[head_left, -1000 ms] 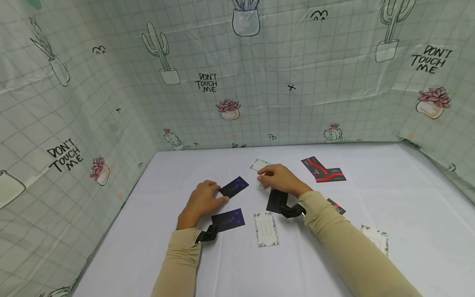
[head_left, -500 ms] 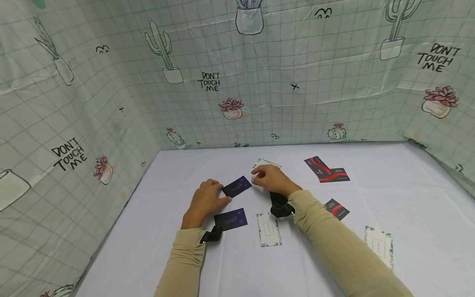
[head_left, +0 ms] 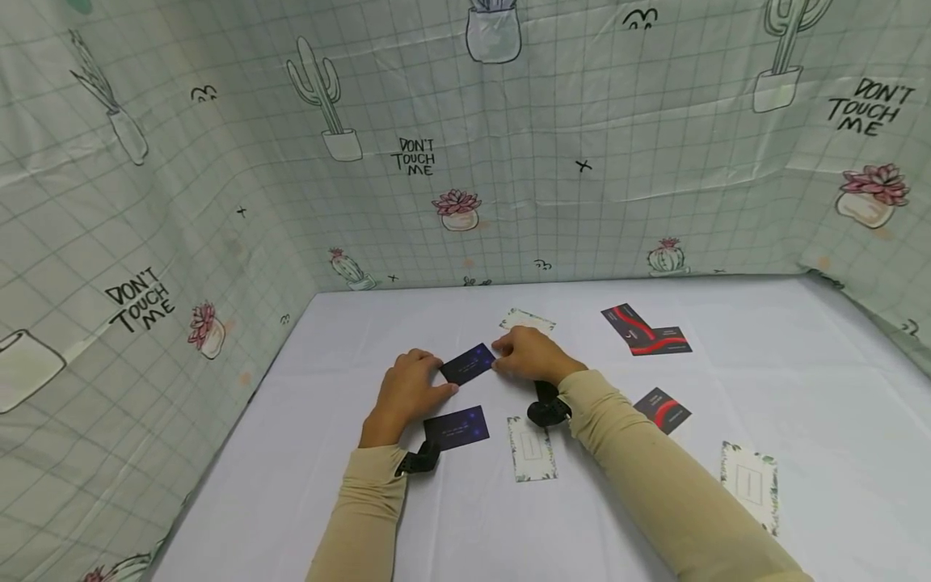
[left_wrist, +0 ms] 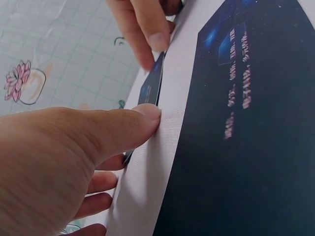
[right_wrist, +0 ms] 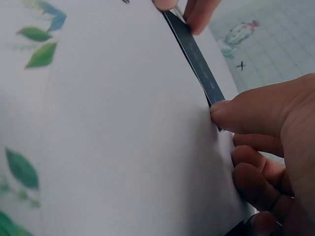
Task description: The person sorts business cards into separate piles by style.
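A dark blue business card (head_left: 468, 364) with a starry print lies between my two hands. My left hand (head_left: 409, 394) grips its left end, thumb (left_wrist: 142, 118) along the near edge and fingertips at the far side. At the right end, my right hand (head_left: 533, 356) pinches the corner between thumb (right_wrist: 231, 114) and index finger. A thin shadowed gap shows under the card's edge in the right wrist view. Nearer to me lies a second dark blue card (head_left: 458, 428), partly covered by the left wrist's black camera (head_left: 419, 461).
White leafy-bordered cards lie behind the right hand (head_left: 520, 318), in front of it (head_left: 532, 449) and at far right (head_left: 752, 483). Black-and-red cards (head_left: 660, 342) overlap at back right; another (head_left: 663, 410) lies by the right sleeve. A patterned cloth (head_left: 509, 202) hangs behind the white table (head_left: 327, 339).
My right hand has moved left from near the white card to the dark blue card's right end and now pinches it. The left hand has stayed at the card's left end.
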Demonstrator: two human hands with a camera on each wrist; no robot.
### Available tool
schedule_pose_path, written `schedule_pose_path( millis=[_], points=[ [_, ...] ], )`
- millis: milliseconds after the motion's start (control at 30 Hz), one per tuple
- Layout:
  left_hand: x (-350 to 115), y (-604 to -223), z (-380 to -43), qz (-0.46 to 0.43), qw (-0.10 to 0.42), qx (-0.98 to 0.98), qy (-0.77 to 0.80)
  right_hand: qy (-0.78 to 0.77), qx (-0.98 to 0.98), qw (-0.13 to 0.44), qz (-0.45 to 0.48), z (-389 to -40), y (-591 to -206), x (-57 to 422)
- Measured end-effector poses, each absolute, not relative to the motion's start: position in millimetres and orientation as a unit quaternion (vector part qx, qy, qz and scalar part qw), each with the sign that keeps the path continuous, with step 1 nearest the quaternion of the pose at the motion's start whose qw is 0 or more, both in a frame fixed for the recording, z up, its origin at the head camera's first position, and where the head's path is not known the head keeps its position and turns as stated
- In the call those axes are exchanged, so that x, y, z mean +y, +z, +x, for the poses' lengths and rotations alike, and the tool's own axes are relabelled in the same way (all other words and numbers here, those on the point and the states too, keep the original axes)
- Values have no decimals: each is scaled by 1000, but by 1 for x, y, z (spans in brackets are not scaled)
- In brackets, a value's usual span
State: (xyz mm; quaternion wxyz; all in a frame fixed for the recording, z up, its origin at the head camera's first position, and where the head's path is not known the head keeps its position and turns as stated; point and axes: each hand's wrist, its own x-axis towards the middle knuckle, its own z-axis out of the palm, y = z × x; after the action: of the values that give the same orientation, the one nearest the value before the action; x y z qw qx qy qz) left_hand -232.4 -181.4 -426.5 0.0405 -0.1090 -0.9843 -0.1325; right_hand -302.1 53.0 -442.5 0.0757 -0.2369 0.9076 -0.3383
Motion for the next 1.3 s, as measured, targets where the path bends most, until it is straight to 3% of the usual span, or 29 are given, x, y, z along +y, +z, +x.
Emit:
schedule_pose_path(
  millis=[800,1300],
  points=[
    [-183,-432,-237,-114,45,-980,-157,-369,895,70,-242,-298,-443,60],
    [-174,-426,-236,-139,50,-962,-227,-415,877,25,-241,-279,-439,61]
  ],
)
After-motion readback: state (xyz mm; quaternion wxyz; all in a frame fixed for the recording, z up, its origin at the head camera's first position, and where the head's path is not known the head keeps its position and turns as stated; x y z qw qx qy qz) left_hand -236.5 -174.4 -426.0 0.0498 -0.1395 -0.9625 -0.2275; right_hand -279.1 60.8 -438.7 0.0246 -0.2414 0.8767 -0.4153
